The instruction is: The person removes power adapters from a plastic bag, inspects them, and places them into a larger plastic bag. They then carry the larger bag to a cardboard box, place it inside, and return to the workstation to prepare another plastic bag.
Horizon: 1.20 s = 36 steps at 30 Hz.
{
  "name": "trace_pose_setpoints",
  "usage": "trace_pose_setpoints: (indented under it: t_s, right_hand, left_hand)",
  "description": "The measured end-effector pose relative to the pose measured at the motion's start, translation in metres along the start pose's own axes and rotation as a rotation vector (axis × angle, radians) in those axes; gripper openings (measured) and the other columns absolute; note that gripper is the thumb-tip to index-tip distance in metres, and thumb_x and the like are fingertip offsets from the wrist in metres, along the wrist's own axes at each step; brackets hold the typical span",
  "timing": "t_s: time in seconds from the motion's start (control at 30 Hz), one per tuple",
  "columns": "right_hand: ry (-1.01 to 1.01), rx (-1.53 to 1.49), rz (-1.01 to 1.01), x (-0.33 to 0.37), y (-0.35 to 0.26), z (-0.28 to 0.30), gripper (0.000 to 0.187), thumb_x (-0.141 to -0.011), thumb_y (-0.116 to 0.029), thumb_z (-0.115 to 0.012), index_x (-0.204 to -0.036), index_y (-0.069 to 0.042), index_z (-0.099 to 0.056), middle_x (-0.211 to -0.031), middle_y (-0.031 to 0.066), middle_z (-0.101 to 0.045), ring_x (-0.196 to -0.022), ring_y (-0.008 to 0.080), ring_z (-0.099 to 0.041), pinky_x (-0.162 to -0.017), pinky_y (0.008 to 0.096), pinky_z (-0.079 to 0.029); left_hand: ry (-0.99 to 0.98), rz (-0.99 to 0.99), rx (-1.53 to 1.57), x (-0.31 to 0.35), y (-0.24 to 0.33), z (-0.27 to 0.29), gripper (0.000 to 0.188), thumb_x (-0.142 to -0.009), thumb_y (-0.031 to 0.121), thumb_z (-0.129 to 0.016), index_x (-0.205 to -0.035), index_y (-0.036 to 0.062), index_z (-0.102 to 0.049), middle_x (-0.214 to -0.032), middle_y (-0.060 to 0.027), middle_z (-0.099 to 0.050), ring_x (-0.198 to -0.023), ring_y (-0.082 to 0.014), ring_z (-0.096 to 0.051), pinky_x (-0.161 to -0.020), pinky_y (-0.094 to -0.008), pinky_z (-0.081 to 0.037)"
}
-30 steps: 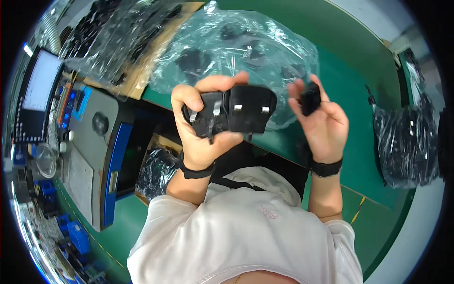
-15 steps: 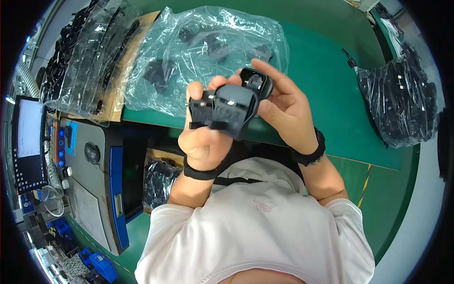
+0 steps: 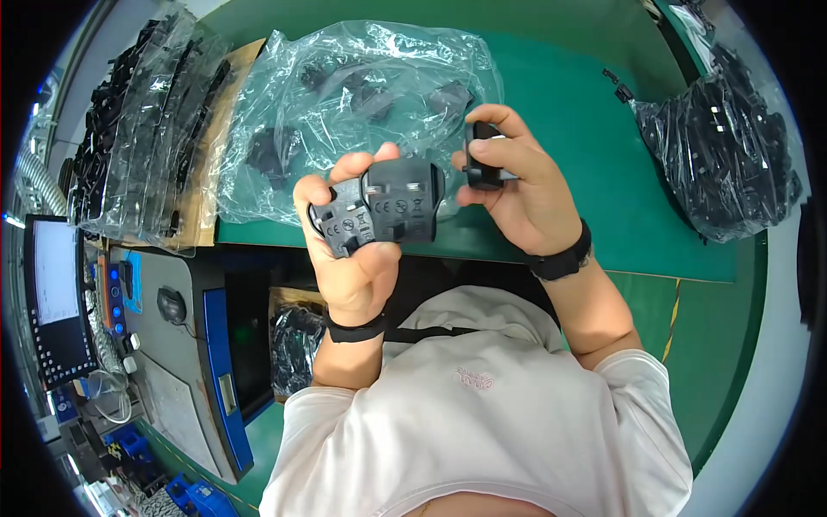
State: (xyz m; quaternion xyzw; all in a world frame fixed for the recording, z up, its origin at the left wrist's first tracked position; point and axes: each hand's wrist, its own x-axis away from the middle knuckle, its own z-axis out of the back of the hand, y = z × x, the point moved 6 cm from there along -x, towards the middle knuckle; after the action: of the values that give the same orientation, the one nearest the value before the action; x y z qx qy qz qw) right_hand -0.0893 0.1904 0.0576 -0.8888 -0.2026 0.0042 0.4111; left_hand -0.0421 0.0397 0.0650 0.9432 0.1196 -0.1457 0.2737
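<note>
Handling, as judged: grip should be bearing on adapter edges, fingertips avoiding pins. L hand (image 3: 343, 280) is gripping apparently 2 blk. plug adapters (image 3: 401, 207), side by side, over green bench (image 3: 568, 129) nr. front edge; R hand (image 3: 538, 198) is pinching 1 blk. piece (image 3: 484, 157), apart, to R. Adapters are showing dk. matte faces, silvery pins, moulded marks; piece is presenting approx. edge-on.

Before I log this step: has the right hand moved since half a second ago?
Yes: the right hand has shifted rightward, judged against the clear plastic bag.
</note>
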Motion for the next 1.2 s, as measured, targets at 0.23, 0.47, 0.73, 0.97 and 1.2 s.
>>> trace_pose_setpoints:
  t_s: [0.23,0.47,0.73,0.97,1.2]
  right_hand:
    - [-0.116,-0.067,-0.061,0.000,0.008,-0.007,0.030,-0.087,-0.017,-0.050,-0.114,-0.006,-0.045,-0.108,0.0129,-0.055,-0.090,0.0215,-0.060,-0.062,0.0323,-0.056]
    - [-0.352,-0.144,0.002,0.003,0.003,-0.023,0.044,-0.091,-0.014,-0.036,-0.132,-0.004,-0.028,-0.132,0.0210,-0.034,-0.114,0.0320,-0.044,-0.081,0.0409,-0.050]
    - [-0.492,-0.309,-0.081,0.003,0.007,-0.066,0.053,-0.094,-0.038,-0.032,-0.136,-0.007,-0.024,-0.130,0.0181,-0.038,-0.109,0.0249,-0.046,-0.082,0.0375,-0.045]
    - [-0.603,-0.228,-0.067,-0.002,0.016,-0.094,0.065,-0.091,-0.052,-0.026,-0.138,-0.008,-0.020,-0.134,0.0245,-0.030,-0.117,0.0319,-0.041,-0.083,0.0398,-0.046]
    - [-0.653,-0.233,-0.046,-0.001,0.012,-0.111,0.070,-0.089,-0.057,-0.026,-0.136,-0.006,-0.022,-0.131,0.0201,-0.035,-0.110,0.0256,-0.044,-0.082,0.0368,-0.046]
  left_hand:
    - [0.000,-0.105,-0.181,0.000,0.000,0.004,0.062,-0.054,-0.016,-0.061,-0.103,0.0151,-0.038,-0.119,-0.0168,-0.045,-0.119,-0.0381,-0.040,-0.096,-0.0484,-0.038]
    - [0.041,-0.204,-0.236,0.002,0.024,0.011,0.060,-0.056,-0.011,-0.068,-0.102,0.0164,-0.040,-0.120,-0.0160,-0.046,-0.119,-0.0378,-0.040,-0.097,-0.0487,-0.038]
    - [0.057,-0.328,-0.257,0.015,0.063,0.001,0.060,-0.056,-0.012,-0.068,-0.102,0.0151,-0.040,-0.121,-0.0176,-0.045,-0.120,-0.0384,-0.038,-0.095,-0.0508,-0.039]
    - [0.101,-0.433,-0.366,0.029,0.089,0.000,0.059,-0.057,-0.009,-0.070,-0.102,0.0142,-0.039,-0.120,-0.0177,-0.046,-0.119,-0.0391,-0.039,-0.096,-0.0515,-0.038]
    - [0.076,-0.501,-0.504,0.031,0.089,-0.007,0.061,-0.057,-0.006,-0.073,-0.101,0.0140,-0.036,-0.119,-0.0183,-0.047,-0.118,-0.0388,-0.040,-0.096,-0.0498,-0.038]
